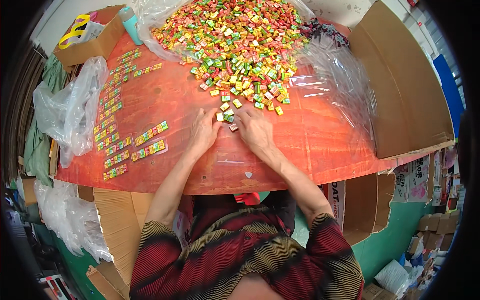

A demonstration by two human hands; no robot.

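Observation:
Both my hands rest low over the table just in front of a big heap of small wrapped boxes (240, 45) in red, yellow and green. My left hand (202, 131) has its fingers apart and bent, with the tips beside a small yellow box (220, 116). Facing it, my right hand (256, 131) curls inward, thumb and fingertips at a small dark-sided box (233, 128). A green box (229, 119) lies between the two hands. On the tabletop nearer me is a faint clear plastic tray (232, 161).
Rows of filled clear trays (149, 150) lie at the left. Empty clear trays (332, 65) pile up at the right beside a tall cardboard box (395, 80). Far left are a crumpled plastic bag (75, 110), an open carton (95, 49) and a turquoise bottle (131, 26).

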